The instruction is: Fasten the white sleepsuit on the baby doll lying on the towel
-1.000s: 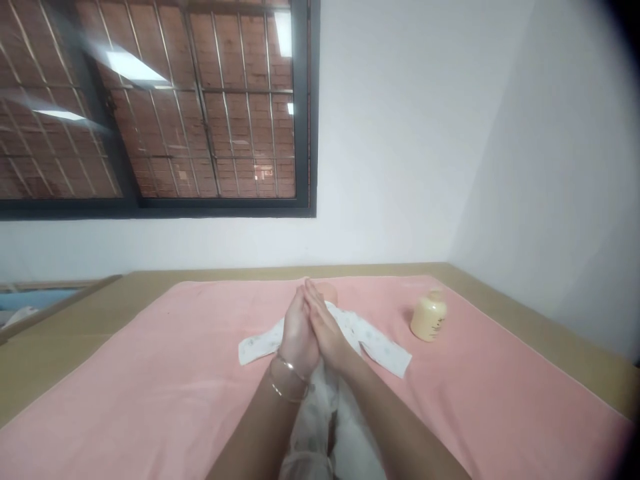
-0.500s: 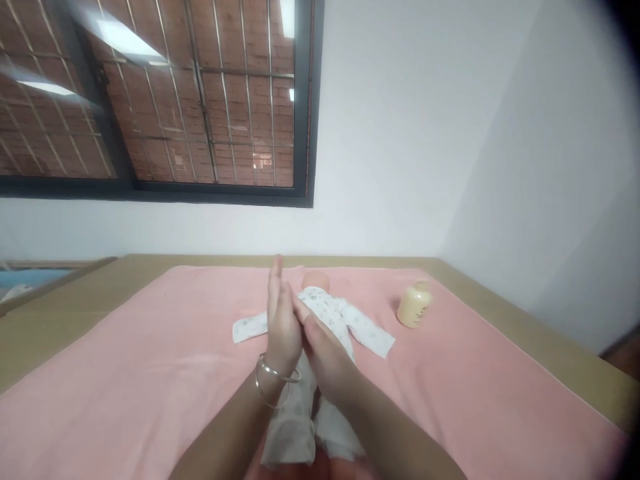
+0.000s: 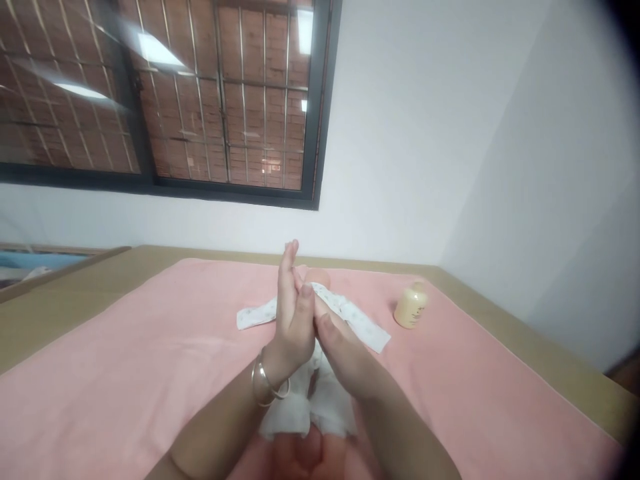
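Observation:
My left hand (image 3: 295,317), with silver bangles (image 3: 265,383) at the wrist, stands upright with its fingers stretched out. Its palm is pressed against the palm of my right hand (image 3: 343,343). Nothing shows between the palms, and the right fingers are partly hidden behind the left hand. Beneath and beyond both hands a doll in a white patterned outfit (image 3: 370,327) lies on its back, arms spread to the sides. The doll's head (image 3: 318,277) is at the far end, and its bare legs (image 3: 310,457) show at the near edge.
A pale yellow bottle (image 3: 411,307) stands to the right of the doll on a pink blanket (image 3: 190,347). The blanket covers a tan table (image 3: 500,327) against a white wall. A dark-framed window (image 3: 235,190) with bars is at the upper left.
My joined hands have shifted slightly right and up in view, palms sliding against each other. The camera view has tilted a little, and more of the doll's legs shows.

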Demonstrator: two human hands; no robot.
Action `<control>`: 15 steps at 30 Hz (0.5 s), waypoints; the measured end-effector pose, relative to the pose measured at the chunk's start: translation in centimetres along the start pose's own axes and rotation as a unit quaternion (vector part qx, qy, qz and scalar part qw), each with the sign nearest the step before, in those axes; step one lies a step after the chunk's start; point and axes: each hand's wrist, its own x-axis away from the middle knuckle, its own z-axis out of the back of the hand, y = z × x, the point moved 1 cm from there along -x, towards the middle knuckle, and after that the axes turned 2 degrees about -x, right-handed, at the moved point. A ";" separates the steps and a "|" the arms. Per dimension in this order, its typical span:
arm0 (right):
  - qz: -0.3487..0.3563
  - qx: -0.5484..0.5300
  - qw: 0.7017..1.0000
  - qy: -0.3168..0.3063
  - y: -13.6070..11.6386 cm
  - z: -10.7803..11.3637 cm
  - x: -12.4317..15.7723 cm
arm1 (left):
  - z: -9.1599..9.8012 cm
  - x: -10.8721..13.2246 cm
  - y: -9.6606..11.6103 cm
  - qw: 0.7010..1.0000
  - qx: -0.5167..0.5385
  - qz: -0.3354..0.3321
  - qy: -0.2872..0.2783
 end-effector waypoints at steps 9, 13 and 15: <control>0.046 -0.024 0.999 0.016 0.7 -0.1 -0.3 | 0.2 -1.0 -1.3 0.999 -0.006 -0.013 -0.051; 0.028 -0.051 0.996 0.061 3.3 0.1 -1.6 | 0.4 -1.7 -2.8 0.999 -0.018 -0.033 -0.037; 0.041 -0.076 0.989 0.121 5.2 0.5 -3.0 | 0.1 -2.0 -4.0 0.998 -0.031 -0.053 -0.034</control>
